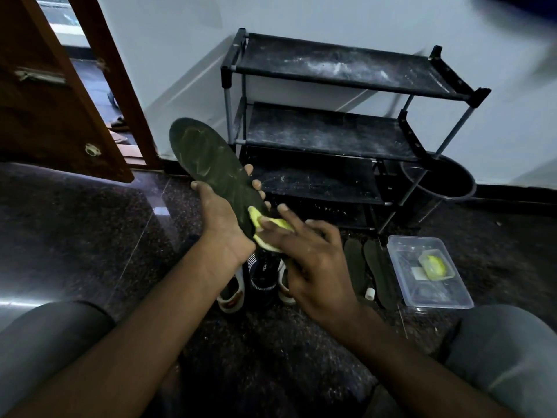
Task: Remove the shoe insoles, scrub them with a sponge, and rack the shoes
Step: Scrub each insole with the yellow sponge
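My left hand (223,218) grips a dark insole (211,164) by its heel half, holding it up with the toe pointing up and left. Pale scrub marks streak its face. My right hand (310,260) presses a yellow sponge (268,227) against the insole's lower end, fingers curled over it. Below my hands, dark shoes with white soles (259,279) stand on the floor. Two more dark insoles (367,270) lie on the floor to the right.
A black three-shelf shoe rack (331,128), dusty and without shoes, stands against the white wall. A clear plastic tub (428,276) with a yellow item sits at the right. A dark round basin (443,176) is behind the rack; a wooden door (54,110) stands open at left.
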